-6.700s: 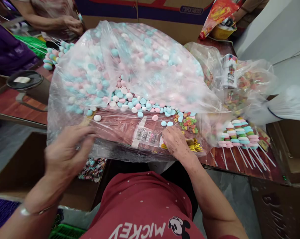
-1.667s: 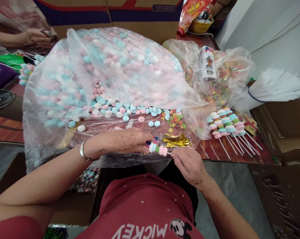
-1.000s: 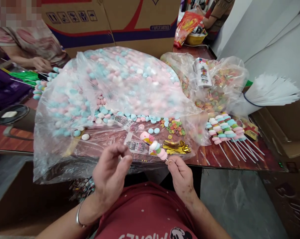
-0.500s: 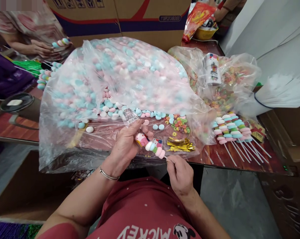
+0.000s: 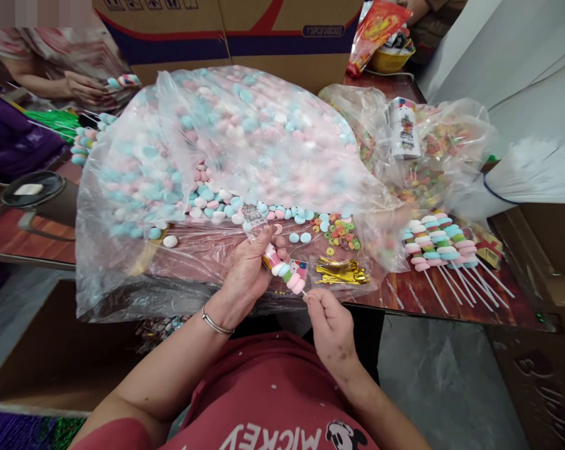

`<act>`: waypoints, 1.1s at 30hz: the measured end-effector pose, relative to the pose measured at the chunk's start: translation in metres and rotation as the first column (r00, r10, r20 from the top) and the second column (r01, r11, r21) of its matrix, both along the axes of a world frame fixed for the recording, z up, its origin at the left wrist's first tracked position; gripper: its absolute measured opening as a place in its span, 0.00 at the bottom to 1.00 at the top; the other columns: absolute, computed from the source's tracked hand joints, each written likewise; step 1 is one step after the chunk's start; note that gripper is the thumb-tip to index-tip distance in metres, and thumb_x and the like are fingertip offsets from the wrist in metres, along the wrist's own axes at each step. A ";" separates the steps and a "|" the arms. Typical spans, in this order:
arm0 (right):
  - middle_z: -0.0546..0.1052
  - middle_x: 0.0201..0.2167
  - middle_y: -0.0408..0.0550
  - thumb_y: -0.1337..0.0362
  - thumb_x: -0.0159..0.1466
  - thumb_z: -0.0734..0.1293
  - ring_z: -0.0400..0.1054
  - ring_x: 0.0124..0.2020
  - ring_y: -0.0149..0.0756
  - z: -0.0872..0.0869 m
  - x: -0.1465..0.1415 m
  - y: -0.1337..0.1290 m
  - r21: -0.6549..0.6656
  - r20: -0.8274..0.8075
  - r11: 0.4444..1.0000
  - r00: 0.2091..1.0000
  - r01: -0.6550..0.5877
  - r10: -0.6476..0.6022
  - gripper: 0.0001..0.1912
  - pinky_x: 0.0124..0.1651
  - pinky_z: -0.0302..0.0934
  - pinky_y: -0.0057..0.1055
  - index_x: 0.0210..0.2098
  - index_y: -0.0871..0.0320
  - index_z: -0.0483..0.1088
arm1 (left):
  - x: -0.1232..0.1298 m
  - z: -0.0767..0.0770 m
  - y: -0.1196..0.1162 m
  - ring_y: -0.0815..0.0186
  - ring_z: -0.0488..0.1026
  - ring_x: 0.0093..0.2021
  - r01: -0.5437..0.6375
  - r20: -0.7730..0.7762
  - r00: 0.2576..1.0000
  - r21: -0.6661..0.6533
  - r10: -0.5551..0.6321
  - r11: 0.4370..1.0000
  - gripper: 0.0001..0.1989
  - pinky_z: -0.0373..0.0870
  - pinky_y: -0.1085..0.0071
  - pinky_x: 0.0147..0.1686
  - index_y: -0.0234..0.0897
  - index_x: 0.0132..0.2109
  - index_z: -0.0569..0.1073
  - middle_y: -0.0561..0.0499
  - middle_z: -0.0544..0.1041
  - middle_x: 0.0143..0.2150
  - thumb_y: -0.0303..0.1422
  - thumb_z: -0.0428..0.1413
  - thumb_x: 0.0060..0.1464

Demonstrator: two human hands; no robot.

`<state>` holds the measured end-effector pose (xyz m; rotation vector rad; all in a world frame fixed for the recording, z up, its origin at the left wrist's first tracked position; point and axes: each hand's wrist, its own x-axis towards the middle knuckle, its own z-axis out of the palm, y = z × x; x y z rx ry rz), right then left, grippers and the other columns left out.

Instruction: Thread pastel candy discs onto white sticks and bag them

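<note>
My left hand is closed around a small printed plastic wrapper, whose clear end with a barcode sticks up past the thumb. A candy skewer of pink, white, blue and green pieces has its upper part inside the wrapper's colourful lower part. Below it, my right hand pinches the skewer's white stick. Just behind the hands lie loose pastel marshmallows, green and orange candy rings and a packet of gold twist ties.
A big clear bag of marshmallows covers much of the table. Finished-looking skewers lie at the right, near a container of white sticks. A lidded mug stands left. Another person's hand holds a skewer at the far left.
My right hand has moved slightly left and up with the stick, and the skewer sits more steeply in the wrapper. The left hand has shifted slightly right.
</note>
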<state>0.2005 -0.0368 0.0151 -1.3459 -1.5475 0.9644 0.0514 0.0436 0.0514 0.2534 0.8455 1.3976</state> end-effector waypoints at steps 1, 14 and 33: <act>0.61 0.18 0.37 0.58 0.68 0.59 0.53 0.19 0.27 -0.001 0.000 0.001 -0.144 -0.157 0.990 0.987 -0.006 -0.017 0.13 0.22 0.49 0.26 0.31 0.57 0.68 | -0.001 -0.002 0.001 0.75 0.68 0.20 0.013 0.012 1.000 0.005 -0.013 1.000 0.20 0.66 0.78 0.21 0.31 0.38 0.73 0.55 0.73 0.24 0.37 0.70 0.42; 0.72 0.18 0.44 0.68 0.69 0.57 0.65 0.20 0.31 -0.011 -0.014 -0.002 0.488 0.470 0.873 0.840 0.008 -0.271 0.14 0.27 0.55 0.27 0.32 0.59 0.72 | 0.036 -0.011 -0.030 0.70 0.75 0.26 -0.038 -0.160 0.986 0.020 0.041 0.999 0.19 0.69 0.76 0.26 0.33 0.28 0.70 0.55 0.74 0.25 0.42 0.70 0.41; 0.69 0.21 0.40 0.66 0.67 0.57 0.61 0.21 0.27 -0.002 -0.017 0.000 0.129 0.108 0.991 0.994 -0.022 0.008 0.10 0.26 0.55 0.25 0.35 0.57 0.68 | 0.007 0.003 0.001 0.76 0.66 0.18 -0.069 0.064 0.996 0.120 0.061 0.990 0.18 0.66 0.79 0.20 0.33 0.35 0.73 0.59 0.70 0.20 0.33 0.72 0.37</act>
